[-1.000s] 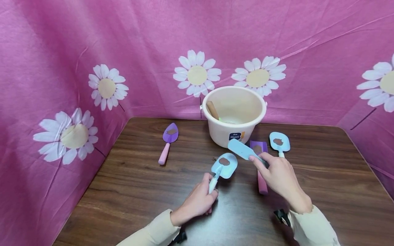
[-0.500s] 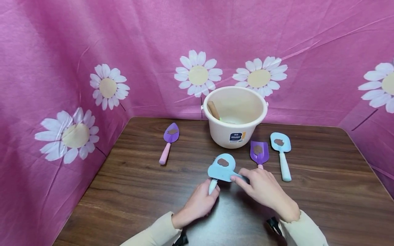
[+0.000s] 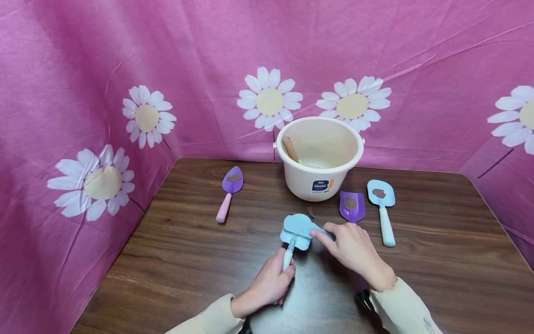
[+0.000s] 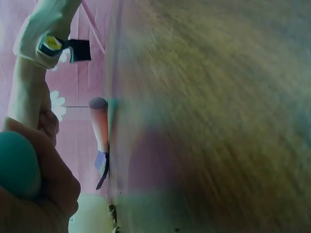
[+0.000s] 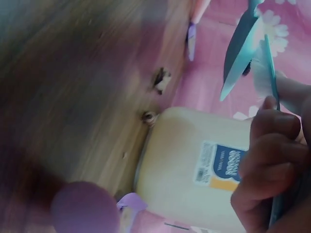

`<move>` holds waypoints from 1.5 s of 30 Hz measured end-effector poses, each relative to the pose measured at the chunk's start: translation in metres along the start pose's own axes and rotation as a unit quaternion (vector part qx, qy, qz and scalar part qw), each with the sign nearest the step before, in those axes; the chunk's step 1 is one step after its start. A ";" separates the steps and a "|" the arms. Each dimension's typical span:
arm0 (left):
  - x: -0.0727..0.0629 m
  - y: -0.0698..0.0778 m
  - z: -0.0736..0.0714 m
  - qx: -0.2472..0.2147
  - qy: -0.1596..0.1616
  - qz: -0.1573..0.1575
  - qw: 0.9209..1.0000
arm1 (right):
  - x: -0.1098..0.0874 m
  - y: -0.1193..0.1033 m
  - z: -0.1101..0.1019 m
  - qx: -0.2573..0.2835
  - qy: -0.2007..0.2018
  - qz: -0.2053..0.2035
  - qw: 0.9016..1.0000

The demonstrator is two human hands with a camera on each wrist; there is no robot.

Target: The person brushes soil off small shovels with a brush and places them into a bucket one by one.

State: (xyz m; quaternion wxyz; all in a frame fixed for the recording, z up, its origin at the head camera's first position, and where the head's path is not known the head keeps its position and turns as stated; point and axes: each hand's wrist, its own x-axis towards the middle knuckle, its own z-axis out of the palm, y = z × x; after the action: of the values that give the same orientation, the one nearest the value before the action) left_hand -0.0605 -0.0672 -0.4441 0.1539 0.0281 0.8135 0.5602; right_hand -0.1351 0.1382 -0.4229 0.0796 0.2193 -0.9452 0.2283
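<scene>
1. Standing far ctr on wood-grain table [image 3: 167,241]: round cream plastic bucket [image 3: 298,181] w/ tan handle [image 3: 289,147] leaning inside, L side.
2. L hand [image 3: 269,277] grips pale-handled blue trowel [image 3: 293,242], near side of bucket; R hand [image 3: 354,246] pinches flat blue scraper [image 3: 298,224] over trowel's blade.
3. R: brown-patched purple scoop [image 3: 352,208], blue spade [image 3: 381,205]; L: pointed purple trowel [image 3: 230,186].

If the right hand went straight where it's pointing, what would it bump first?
Probably the blue shovel in the left hand, though the tool in the right hand overlaps it and depth is unclear.
</scene>
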 end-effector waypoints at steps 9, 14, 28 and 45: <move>0.001 -0.002 -0.001 0.005 0.005 -0.003 1.000 | 0.010 0.004 0.011 -0.008 0.018 0.018 1.000; 0.001 -0.001 -0.003 0.028 0.011 0.002 1.000 | 0.011 0.005 0.015 -0.020 0.038 0.015 0.999; -0.001 0.011 -0.002 0.037 -0.008 0.001 0.999 | 0.015 0.017 -0.002 -0.025 0.084 0.049 0.995; 0.004 0.009 -0.002 0.018 0.012 -0.006 1.000 | 0.000 -0.025 -0.007 -0.021 -0.021 -0.047 0.998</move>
State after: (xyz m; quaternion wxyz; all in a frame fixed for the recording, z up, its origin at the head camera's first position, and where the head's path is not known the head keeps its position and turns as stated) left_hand -0.0658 -0.0654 -0.4362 0.1467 0.0193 0.8256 0.5445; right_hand -0.1237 0.1218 -0.4067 0.0751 0.2663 -0.9400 0.1996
